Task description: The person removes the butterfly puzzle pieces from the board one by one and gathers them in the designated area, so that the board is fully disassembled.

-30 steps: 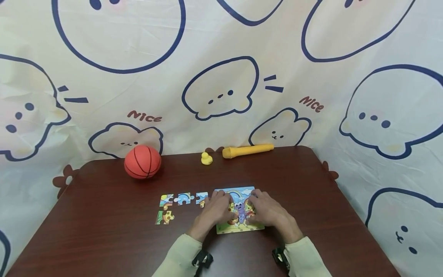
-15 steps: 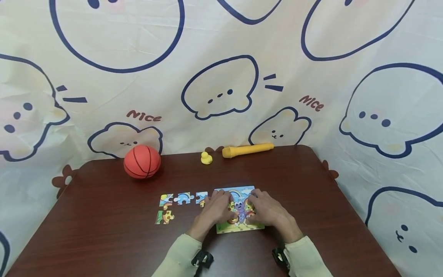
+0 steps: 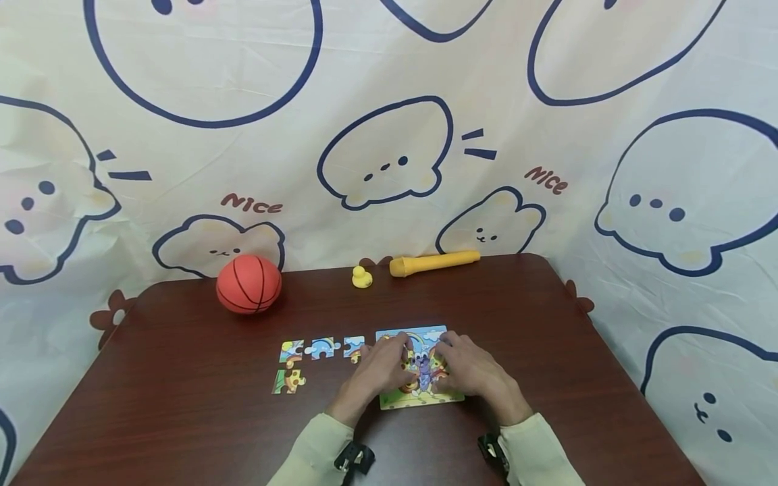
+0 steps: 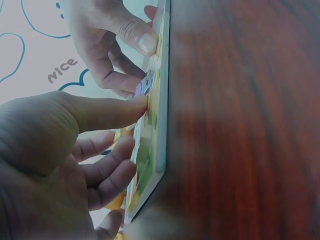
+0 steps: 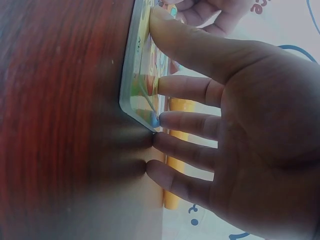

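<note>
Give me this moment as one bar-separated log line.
left hand: touching puzzle | right hand: touching puzzle | loose pieces: four visible, left of puzzle | farther back: ball, duck, microphone

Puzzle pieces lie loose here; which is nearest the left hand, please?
The right end piece of the top row: it lies right beside the left hand, whereas the middle piece, the left end piece and the lower piece lie farther left.

Two hands [image 3: 384,364], four loose puzzle pieces [image 3: 323,347]
</note>
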{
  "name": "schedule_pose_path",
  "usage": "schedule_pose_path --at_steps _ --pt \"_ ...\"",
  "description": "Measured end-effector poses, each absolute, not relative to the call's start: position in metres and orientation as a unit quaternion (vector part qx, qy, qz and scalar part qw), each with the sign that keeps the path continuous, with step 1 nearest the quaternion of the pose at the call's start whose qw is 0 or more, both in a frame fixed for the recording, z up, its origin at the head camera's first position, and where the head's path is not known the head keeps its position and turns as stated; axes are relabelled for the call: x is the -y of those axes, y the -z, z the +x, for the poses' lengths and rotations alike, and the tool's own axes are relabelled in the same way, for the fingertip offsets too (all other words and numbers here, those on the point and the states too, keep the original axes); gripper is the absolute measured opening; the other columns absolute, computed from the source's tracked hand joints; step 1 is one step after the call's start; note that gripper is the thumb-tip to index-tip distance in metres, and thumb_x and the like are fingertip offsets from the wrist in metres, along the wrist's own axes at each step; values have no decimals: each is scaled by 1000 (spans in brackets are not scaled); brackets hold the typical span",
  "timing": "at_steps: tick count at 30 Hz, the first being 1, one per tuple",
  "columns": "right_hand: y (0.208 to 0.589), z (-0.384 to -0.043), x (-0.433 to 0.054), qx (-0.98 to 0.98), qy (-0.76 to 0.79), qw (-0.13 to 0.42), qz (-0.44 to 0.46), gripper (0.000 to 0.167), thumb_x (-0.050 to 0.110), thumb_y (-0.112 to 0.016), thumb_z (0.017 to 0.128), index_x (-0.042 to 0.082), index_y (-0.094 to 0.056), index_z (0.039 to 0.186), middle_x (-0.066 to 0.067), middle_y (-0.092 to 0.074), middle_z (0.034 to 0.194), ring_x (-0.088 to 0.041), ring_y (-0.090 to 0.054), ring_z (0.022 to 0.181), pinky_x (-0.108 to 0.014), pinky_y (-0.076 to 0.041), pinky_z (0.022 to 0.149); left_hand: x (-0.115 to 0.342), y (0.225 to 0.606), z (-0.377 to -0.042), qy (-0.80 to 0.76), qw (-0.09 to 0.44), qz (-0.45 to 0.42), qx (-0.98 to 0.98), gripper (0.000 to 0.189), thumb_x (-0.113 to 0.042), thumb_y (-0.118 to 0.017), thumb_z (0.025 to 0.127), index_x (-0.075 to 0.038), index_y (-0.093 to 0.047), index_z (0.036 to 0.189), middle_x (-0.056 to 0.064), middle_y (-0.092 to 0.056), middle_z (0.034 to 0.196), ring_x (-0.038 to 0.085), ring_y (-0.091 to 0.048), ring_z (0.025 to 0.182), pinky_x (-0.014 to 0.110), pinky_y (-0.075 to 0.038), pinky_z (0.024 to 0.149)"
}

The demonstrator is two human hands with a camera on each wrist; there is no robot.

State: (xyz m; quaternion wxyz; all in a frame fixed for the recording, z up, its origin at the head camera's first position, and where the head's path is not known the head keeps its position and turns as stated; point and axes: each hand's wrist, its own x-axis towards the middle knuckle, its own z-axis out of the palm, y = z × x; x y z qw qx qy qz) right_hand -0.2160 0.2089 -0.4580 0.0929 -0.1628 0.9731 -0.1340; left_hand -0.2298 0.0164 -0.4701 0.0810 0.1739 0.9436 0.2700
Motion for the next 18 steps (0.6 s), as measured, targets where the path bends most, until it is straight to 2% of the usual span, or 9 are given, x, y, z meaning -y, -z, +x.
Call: schedule_pose_path --at_steps 5,13,18 --pt "458 -216 -208 -973 133 91 -165 47 36 -84 73 13 -65 109 -5 -52 127 -23 -48 107 -38 -45 79 -15 470 -229 -285 78 185 -937 36 -27 -79 79 -21 -56 106 -13 -55 74 6 -48 63 41 -27 76" --pt "460 -217 -207 -972 135 89 -168 48 37 -84 72 13 -65 108 -6 -52 127 -23 -48 107 -37 -45 77 -6 468 -231 -298 53 183 -935 42 -28 -80 72 -21 -59 107 -12 -61 78 4 -51 66 42 -31 80" --pt "460 -217 -208 -973 137 93 -162 50 39 -84 72 14 -65 110 -6 -52 129 -24 -48 111 -40 -47 82 4 467 -229 -294 29 190 -936 43 -30 -82 68 -20 -60 103 -8 -60 87 7 -50 71 38 -33 76"
